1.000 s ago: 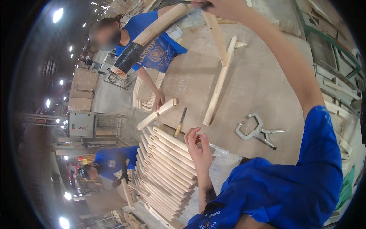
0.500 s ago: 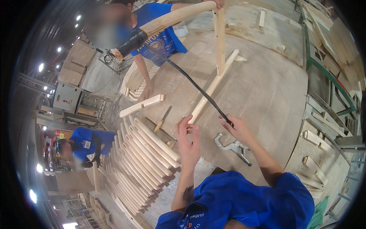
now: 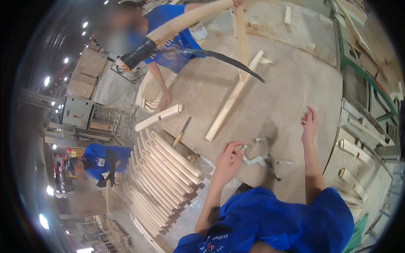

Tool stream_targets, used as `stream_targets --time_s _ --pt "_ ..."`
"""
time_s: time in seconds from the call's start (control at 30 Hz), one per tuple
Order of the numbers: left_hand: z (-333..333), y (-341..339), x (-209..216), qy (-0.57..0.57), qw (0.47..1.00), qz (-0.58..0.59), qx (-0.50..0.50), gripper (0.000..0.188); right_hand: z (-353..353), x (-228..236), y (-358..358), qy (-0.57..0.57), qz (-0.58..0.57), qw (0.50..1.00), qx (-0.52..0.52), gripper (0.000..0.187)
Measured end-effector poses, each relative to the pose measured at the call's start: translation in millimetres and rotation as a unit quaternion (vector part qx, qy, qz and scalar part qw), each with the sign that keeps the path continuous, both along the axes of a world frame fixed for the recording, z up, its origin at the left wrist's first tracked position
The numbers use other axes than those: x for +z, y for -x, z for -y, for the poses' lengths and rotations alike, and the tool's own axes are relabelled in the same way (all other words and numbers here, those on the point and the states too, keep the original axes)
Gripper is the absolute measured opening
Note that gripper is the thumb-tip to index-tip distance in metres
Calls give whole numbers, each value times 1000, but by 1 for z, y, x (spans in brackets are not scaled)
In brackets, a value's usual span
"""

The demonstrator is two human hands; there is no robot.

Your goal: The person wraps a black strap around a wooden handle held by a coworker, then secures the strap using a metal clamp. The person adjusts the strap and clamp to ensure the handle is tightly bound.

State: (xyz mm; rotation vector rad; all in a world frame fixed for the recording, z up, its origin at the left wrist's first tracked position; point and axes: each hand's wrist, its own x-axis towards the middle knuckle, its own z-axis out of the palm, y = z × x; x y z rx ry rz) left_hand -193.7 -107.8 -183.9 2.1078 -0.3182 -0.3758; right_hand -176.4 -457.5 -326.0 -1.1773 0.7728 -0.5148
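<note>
My left hand (image 3: 229,162) holds nothing. Its loosely bent fingers are beside a metal locking clamp (image 3: 256,158) on the table; whether they touch it I cannot tell. My right hand (image 3: 310,123) is raised over the table's right part, empty, fingers apart. A loose black strip (image 3: 225,58), like rubber, swings through the air. Its other end meets the black wrapping (image 3: 141,51) on a curved wooden piece (image 3: 190,19). That piece belongs to a wooden frame with an upright (image 3: 239,40) and a lower bar (image 3: 234,99). A co-worker in blue grips the frame's top.
Curved wooden slats (image 3: 162,173) lie in a row at the left. Near them are a wooden block (image 3: 159,117) and a wooden-handled chisel (image 3: 181,131). Another co-worker (image 3: 101,160) stands at far left. Wooden jigs (image 3: 354,154) lie on the right bench.
My right hand has let go of the black strip and moved right. The strip's freed end has swung up and away. My left hand has moved right and down to the clamp.
</note>
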Motion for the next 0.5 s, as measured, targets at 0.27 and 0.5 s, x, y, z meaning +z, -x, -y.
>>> stream_targets --time_s 0.27,0.5 --pt "-36 26 -76 -137 982 -124 -27 37 -66 -67 98 483 -201 749 406 59" --pt "-44 62 -172 -240 941 -201 -130 46 -131 -58 132 499 -261 714 415 84"
